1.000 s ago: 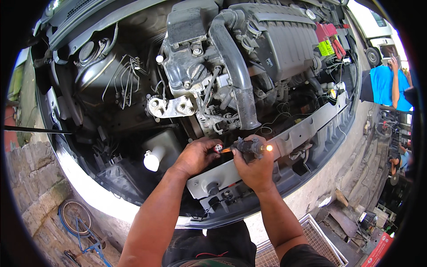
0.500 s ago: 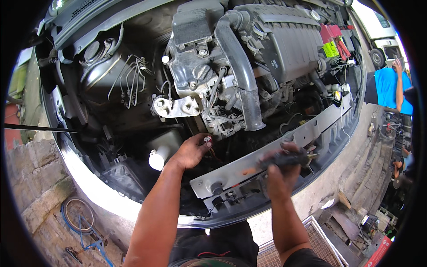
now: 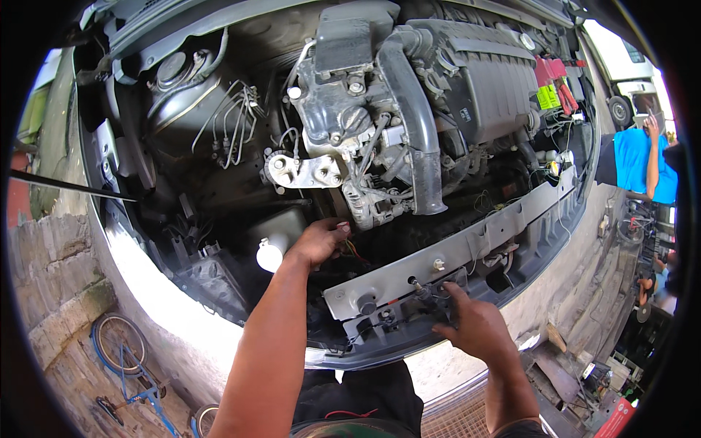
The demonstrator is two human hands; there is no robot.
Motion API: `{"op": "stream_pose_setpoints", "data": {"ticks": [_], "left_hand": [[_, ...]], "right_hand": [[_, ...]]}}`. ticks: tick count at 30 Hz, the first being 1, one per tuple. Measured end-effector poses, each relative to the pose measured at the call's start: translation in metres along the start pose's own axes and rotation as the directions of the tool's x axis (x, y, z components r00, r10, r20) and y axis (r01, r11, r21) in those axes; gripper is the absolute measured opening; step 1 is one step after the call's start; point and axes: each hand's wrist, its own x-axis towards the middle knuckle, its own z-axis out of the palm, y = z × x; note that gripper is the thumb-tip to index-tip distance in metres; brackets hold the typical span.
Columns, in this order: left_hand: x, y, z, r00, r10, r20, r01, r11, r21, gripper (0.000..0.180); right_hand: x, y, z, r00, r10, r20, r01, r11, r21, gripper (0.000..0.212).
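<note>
Silver-grey metal is forming the crossbar [image 3: 387, 281], which is running from near six o'clock toward three o'clock in the view. Just beyond it, close to the centre and slightly toward eight o'clock, the left hand [image 3: 315, 244] is holding a small pale connector [image 3: 344, 228] snugly between thumb and fingers, with only its end showing. Thin coloured wires [image 3: 355, 251] are trailing beside that hand toward four o'clock.

At four o'clock in the view, the right hand [image 3: 478, 321] is hanging with its thumb and index finger standing well apart. Its fingers are not wrapping around anything; whether they are touching the dark tool [image 3: 423, 293] I cannot tell. That tool is lying at ten o'clock from the hand, by the crossbar's lower edge, its slim metal tip pointing toward ten o'clock.

A white cap [image 3: 270, 255] is sitting just beside the left hand, at nine o'clock from it, while a pale metal bracket [image 3: 303, 173] is jutting out at twelve o'clock from it. The dusty engine [image 3: 336, 102] is filling twelve o'clock. Near three o'clock a person in blue [image 3: 634, 160] is standing; a bicycle [image 3: 139, 365] is resting at eight.
</note>
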Motion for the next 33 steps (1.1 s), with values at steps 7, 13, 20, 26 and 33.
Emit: {"op": "stream_pose_setpoints", "data": {"ticks": [7, 13, 20, 26, 33], "left_hand": [[-0.001, 0.001, 0.001, 0.998, 0.063, -0.022, -0.063, 0.998, -0.014, 0.049], [-0.011, 0.011, 0.005, 0.997, 0.069, 0.021, -0.07, 0.997, 0.031, 0.051], [-0.027, 0.021, 0.016, 0.983, 0.183, -0.021, -0.164, 0.923, 0.347, 0.045], [-0.038, 0.026, 0.016, 0.978, 0.203, -0.054, -0.18, 0.941, 0.287, 0.044], [-0.161, 0.055, 0.015, 0.851, 0.518, -0.089, -0.422, 0.774, 0.471, 0.065]], "right_hand": [[0.049, -0.039, -0.021, 0.864, -0.374, -0.338, 0.413, 0.91, 0.047, 0.028], [0.159, -0.069, -0.003, 0.89, -0.344, 0.298, 0.354, 0.935, 0.022, 0.036], [0.244, -0.07, 0.031, 0.653, -0.127, 0.747, 0.413, 0.886, -0.211, 0.046], [0.254, -0.075, 0.051, 0.713, -0.138, 0.688, 0.152, 0.988, 0.04, 0.052], [0.258, -0.06, 0.058, 0.706, -0.052, 0.706, 0.071, 0.997, 0.003, 0.035]]}}
